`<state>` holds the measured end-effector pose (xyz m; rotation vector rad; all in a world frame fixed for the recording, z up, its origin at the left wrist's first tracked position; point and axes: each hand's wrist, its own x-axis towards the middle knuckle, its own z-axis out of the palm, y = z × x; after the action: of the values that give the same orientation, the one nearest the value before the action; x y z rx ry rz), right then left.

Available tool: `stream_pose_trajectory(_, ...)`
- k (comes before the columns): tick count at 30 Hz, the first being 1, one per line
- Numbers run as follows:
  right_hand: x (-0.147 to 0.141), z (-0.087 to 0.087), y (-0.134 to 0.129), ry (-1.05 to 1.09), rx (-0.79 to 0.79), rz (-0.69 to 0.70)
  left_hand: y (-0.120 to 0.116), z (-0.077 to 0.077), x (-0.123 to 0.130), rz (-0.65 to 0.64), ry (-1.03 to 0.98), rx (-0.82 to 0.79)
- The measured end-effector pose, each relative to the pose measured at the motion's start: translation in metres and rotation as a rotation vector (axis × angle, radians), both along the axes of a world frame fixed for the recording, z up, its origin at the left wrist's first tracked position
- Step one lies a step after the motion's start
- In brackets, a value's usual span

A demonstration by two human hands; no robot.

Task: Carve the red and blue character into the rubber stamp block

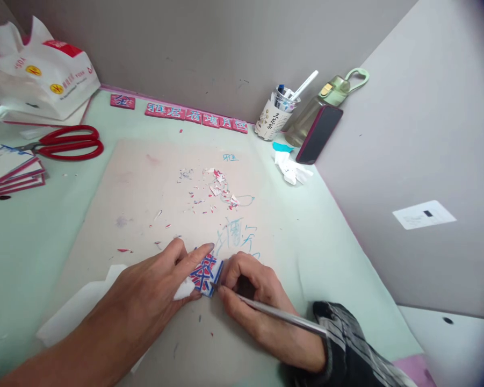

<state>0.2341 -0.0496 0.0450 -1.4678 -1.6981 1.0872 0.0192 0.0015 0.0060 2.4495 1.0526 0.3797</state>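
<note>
A small tile (203,273) with a blue character on red and white lies on the beige board (116,215). My left hand (157,287) holds the tile from the left, its index finger stretched across the top edge, with white tissue (184,290) beneath the fingers. Pinched in my right hand (261,306) is a slim silver pen-like tool (282,314), whose tip meets the tile's lower right part. Red and white scraps (217,188) are scattered farther up the board.
Red scissors (70,142) and stacked cards (12,171) are at left, below a white bag (44,75). Carved red tiles (195,115) line the back. A pen jar (276,113), bottle (308,115), phone (320,134) and crumpled tissue (292,169) stand or lie back right.
</note>
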Motion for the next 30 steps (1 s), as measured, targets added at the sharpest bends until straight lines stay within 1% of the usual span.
stream_pose_trajectory(2,0.001,0.001,0.0,0.003,0.0,0.022,0.002,0.004,0.001,-0.03,0.038,-0.028)
stream_pose_trajectory(6,0.003,0.005,0.002,0.001,-0.019,0.058,0.002,0.011,0.002,-0.016,0.041,0.024)
stream_pose_trajectory(9,0.004,0.006,0.002,-0.01,-0.02,0.078,0.0,0.014,0.002,-0.034,0.071,0.015)
stream_pose_trajectory(13,0.006,0.007,0.002,-0.036,-0.008,0.114,0.0,0.014,0.002,-0.051,0.051,0.027)
stream_pose_trajectory(20,0.006,0.011,0.003,-0.056,-0.014,0.167,0.002,0.012,0.002,-0.033,0.015,0.012)
stream_pose_trajectory(22,0.006,0.01,0.002,-0.038,-0.022,0.158,0.002,0.012,0.001,-0.025,0.005,-0.01)
stream_pose_trajectory(27,0.003,0.003,0.0,0.038,-0.019,0.071,0.003,0.009,-0.002,-0.026,-0.032,-0.13)
stream_pose_trajectory(30,0.002,0.001,-0.002,0.087,-0.047,0.025,0.003,0.007,-0.005,-0.008,-0.043,-0.138)
